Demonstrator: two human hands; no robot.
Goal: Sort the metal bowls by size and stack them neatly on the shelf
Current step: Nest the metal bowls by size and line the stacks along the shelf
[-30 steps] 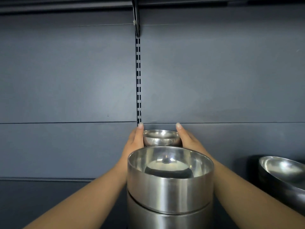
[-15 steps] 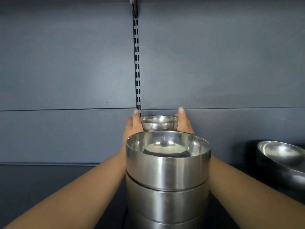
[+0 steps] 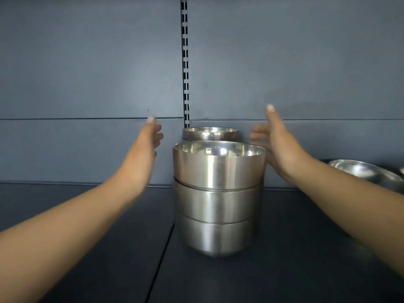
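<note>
- Three steel bowls [image 3: 218, 189] sit nested in a straight stack at the middle of my view, standing on the dark shelf [image 3: 87, 270].
- Behind that stack I see a smaller steel bowl [image 3: 210, 134], upright on the shelf close to the back panel [image 3: 87, 62]; only its rim and upper wall show above the stack.
- My left hand [image 3: 144, 149] hangs in the air to the left of the small bowl, apart from it, thumb up, fingers loosely bent: a wide grip holding nothing.
- My right hand [image 3: 277, 145] mirrors it on the other side, thumb raised, fingers spread toward the bowl and blurred; its grip is also wide and holds nothing. Its lower edge lies behind the top bowl of the stack; I cannot tell whether it touches.
- At the right edge I see a wide shallow bowl [image 3: 363, 173], well apart from the stack.
- A slotted upright rail [image 3: 185, 62] runs down the back panel and ends just above the small bowl.
</note>
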